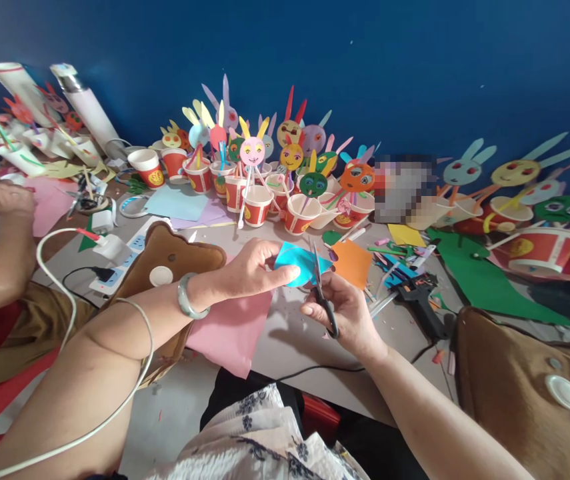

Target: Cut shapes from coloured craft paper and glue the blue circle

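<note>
Two hands mid-cut: left hand (252,267) pinches blue paper (297,265), right hand (349,315) clasps scissors (323,293) (blades at its edge); next snip needs taut paper.

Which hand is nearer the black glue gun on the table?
Right. The right hand, holding scissors, sits just left of the glue gun; the left hand, pinching blue paper, is farther left.

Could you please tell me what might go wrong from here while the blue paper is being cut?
1. The left hand pinches the blue paper right beside the blades of the scissors held in the right hand, so a fingertip could get nicked.
2. The white cable loops over the left forearm; moving the arm might snag it and jerk the cut.
</note>
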### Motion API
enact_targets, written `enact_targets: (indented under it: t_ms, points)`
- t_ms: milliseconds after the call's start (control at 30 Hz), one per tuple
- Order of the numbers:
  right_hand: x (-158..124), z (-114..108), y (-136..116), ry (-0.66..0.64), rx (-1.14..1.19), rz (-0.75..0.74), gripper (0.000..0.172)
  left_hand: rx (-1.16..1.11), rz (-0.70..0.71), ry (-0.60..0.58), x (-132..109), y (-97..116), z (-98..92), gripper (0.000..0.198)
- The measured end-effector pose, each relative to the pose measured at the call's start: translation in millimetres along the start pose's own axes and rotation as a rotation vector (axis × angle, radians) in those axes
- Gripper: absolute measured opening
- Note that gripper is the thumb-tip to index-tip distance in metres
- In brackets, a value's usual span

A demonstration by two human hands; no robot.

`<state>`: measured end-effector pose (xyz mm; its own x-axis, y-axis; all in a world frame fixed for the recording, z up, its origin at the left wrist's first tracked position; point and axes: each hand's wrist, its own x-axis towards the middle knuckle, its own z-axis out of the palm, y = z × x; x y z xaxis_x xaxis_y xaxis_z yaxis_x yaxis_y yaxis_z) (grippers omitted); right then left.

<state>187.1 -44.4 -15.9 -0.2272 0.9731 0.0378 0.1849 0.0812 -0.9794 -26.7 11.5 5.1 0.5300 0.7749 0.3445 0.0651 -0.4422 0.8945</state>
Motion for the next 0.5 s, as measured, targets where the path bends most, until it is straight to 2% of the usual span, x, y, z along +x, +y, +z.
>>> enact_targets:
  t_ms: [133,500]
  points:
    - [0.1,0.2,0.1,0.006,-0.003,0.002,0.057,0.021,-0.004,-0.035,0.3,0.4,-0.1,0.037]
    - [0.7,0.8,0.2,0.015,-0.005,0.002,0.058,0.013,-0.042,-0.034,0.0,3.8,0.0,0.036]
